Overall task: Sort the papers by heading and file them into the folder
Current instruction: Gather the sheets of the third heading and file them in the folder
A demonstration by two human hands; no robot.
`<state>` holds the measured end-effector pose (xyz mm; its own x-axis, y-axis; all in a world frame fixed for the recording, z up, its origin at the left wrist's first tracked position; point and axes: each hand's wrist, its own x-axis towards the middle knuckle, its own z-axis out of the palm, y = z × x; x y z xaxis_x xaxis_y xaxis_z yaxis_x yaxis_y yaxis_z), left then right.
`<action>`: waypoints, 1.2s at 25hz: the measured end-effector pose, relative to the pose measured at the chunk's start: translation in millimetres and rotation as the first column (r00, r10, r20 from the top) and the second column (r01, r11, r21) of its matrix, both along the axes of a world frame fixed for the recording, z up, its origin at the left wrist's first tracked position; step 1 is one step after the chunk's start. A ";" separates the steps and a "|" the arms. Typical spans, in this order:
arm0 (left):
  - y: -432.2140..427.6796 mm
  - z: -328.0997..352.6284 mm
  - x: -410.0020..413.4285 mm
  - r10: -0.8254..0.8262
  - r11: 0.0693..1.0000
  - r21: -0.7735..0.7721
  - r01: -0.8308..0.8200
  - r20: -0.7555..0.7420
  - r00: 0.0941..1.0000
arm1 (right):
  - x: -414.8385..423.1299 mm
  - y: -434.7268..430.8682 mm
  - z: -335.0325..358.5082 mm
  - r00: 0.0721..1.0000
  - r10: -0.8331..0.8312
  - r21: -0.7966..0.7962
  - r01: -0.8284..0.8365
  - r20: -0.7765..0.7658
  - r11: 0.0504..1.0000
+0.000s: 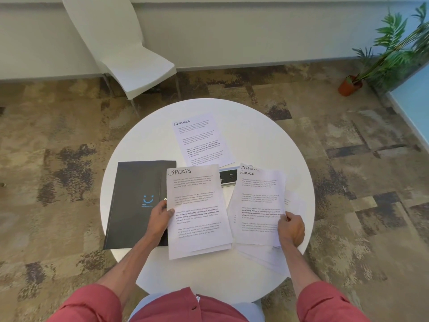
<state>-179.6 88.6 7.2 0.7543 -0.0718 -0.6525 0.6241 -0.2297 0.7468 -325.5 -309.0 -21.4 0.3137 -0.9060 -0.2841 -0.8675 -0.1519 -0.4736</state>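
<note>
My left hand [160, 217] pinches the left edge of a sheet headed SPORTS [197, 210], which lies over other sheets in the middle of the round white table [255, 126]. My right hand [291, 227] grips the right edge of a sheet headed FINANCE [258, 205]; a second sheet headed SPORTS peeks out behind its top. More loose sheets [267, 256] lie beneath it. A single FINANCE sheet [202, 140] lies flat at the far side. The closed black folder [137, 201] with a blue smile logo lies at the left, partly under the SPORTS sheet.
A metal power socket panel [228, 176] is set in the table's centre, between the two held sheets. A white chair [130, 56] stands beyond the table. A potted plant [385, 54] stands on the patterned carpet at the far right.
</note>
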 end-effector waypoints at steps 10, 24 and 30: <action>10.4 4.0 -0.7 0.061 0.997 -0.037 -0.061 -0.018 0.998 | 16.9 -2.4 19.9 0.958 -0.124 0.085 0.105 0.260 0.991; 32.2 25.6 4.9 0.138 0.990 -0.028 -0.139 -0.037 0.990 | 168.1 75.1 17.0 0.922 -0.236 0.653 -0.023 0.307 0.757; 38.1 22.3 9.4 0.142 0.990 -0.012 -0.143 -0.050 0.989 | 156.0 82.0 15.7 0.996 -0.032 0.387 -0.002 0.083 0.922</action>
<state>-170.2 126.7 29.5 0.7245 0.0240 -0.6889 0.6859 -0.1243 0.7170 -169.5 -227.0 -5.7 0.3400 -0.7361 -0.5853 -0.8216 0.0704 -0.5657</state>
